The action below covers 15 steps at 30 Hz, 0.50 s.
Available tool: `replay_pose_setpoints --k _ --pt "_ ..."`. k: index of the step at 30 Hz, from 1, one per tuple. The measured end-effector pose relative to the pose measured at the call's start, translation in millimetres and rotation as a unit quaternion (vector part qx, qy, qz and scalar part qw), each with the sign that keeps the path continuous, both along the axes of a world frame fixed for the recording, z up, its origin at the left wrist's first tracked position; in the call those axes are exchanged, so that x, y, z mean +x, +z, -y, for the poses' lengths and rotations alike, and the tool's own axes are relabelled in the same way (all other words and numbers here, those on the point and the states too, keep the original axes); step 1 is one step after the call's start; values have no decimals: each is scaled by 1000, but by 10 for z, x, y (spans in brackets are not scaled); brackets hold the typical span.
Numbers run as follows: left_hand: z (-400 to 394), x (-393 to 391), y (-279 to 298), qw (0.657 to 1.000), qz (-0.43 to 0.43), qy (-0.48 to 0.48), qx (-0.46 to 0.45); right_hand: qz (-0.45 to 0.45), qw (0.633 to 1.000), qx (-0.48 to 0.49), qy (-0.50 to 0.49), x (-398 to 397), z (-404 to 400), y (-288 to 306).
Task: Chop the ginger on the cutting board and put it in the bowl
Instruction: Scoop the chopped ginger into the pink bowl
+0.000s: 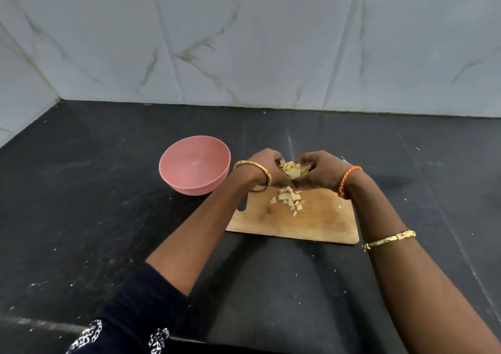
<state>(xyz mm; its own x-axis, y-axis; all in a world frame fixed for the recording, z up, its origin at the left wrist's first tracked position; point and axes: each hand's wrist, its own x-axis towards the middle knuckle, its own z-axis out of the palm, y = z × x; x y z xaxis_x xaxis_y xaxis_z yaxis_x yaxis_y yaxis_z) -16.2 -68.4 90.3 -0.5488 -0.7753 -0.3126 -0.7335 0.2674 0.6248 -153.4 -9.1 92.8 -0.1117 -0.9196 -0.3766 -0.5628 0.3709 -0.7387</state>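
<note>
A wooden cutting board (pixel 320 223) lies on the black counter. Several pale chopped ginger pieces (pixel 288 200) sit on its far part. Above them my left hand (pixel 267 166) and my right hand (pixel 315 170) are cupped together, fingers curled round a heap of chopped ginger (pixel 292 170) held between them, a little above the board. The pink bowl (pixel 189 176) stands empty on the counter to the left of the board, close to my left wrist. No knife is clearly visible.
The black stone counter (pixel 108 218) stretches wide on all sides, speckled with small white crumbs. A marble-patterned tile wall (pixel 244 42) closes off the back and left. The counter's front edge runs along the bottom left.
</note>
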Motion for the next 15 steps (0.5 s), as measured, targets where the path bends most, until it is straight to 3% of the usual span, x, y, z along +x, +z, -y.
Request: replay_pose_setpoints --k 5,9,12,15 --pt "288 448 506 997 -27 48 -59 -17 995 -76 61 365 450 477" --pt "558 913 702 990 80 79 -84 -8 993 -65 100 830 818 634" --pt "676 1104 680 980 185 58 -48 -58 988 -19 138 1157 1070 482" --pt "721 1169 556 979 184 84 30 -118 979 11 169 1350 1232 336"
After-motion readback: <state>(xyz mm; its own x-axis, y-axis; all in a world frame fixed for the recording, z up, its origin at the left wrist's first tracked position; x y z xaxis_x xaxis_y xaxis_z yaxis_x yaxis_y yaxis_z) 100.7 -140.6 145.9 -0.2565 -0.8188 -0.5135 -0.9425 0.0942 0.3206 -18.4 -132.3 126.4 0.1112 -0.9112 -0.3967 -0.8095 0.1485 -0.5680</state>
